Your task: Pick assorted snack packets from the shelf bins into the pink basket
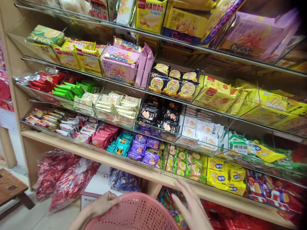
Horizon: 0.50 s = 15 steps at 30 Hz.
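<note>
The left rim of the pink perforated basket [139, 209] is held by the grip of the left hand [103, 203], with the fingers closed over the edge. The grip of the right hand [190, 206] is opened, its fingers spread, and nothing is seen held in it; it is positioned at the basket's right side, near the wooden ledge [136, 169]. The basket is located at the near centre. Beyond it, on the lowest tier, purple packets [139, 149], round-biscuit packets [181, 163] and yellow packets [217, 175] are arranged from left to right. Black packets [150, 114] are stocked on the tier above. Left of the basket, bagged red packets [68, 188] are placed beside a white box [99, 183].
</note>
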Each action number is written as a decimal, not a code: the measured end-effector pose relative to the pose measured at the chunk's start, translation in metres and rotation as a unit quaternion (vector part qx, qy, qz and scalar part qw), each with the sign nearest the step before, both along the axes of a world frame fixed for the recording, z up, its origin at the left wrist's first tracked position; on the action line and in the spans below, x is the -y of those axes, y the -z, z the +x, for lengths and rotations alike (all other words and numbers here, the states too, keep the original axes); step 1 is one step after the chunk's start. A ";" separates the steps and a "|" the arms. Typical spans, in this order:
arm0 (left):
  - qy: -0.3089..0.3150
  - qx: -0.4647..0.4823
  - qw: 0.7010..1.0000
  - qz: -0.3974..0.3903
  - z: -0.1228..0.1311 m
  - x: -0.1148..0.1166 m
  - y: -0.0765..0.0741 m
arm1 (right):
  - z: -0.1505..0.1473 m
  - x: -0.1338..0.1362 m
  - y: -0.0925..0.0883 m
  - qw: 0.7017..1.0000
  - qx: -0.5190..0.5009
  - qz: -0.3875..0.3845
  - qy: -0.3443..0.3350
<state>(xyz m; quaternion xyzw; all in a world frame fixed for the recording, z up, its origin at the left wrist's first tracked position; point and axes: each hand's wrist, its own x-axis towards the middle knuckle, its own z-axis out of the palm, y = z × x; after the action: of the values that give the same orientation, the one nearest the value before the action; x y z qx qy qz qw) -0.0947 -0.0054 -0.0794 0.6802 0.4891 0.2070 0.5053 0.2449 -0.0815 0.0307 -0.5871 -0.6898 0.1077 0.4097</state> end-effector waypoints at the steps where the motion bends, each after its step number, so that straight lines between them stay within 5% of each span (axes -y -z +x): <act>1: 0.002 0.001 1.000 0.002 -0.001 -0.002 0.003 | -0.012 -0.019 -0.020 0.998 0.051 0.013 -0.042; 4: 0.003 0.005 1.000 -0.003 -0.001 -0.004 0.006 | -0.058 -0.069 -0.070 0.979 0.137 0.079 -0.130; 6: 0.004 0.006 1.000 -0.004 -0.001 -0.004 0.006 | -0.086 -0.095 -0.088 0.964 0.178 0.101 -0.170; 11: 0.009 0.001 1.000 -0.002 0.000 -0.004 0.007 | -0.120 -0.138 -0.089 0.952 0.231 0.105 -0.172; 15: 0.002 -0.008 1.000 0.010 0.001 -0.006 0.010 | -0.122 -0.146 -0.081 0.955 0.229 0.081 -0.171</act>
<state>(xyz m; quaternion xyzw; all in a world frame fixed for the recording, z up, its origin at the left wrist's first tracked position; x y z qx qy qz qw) -0.0937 0.0003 -0.0890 0.6878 0.4899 0.2051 0.4949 0.1226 0.0645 0.1118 -0.4343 -0.8616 -0.0173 0.2621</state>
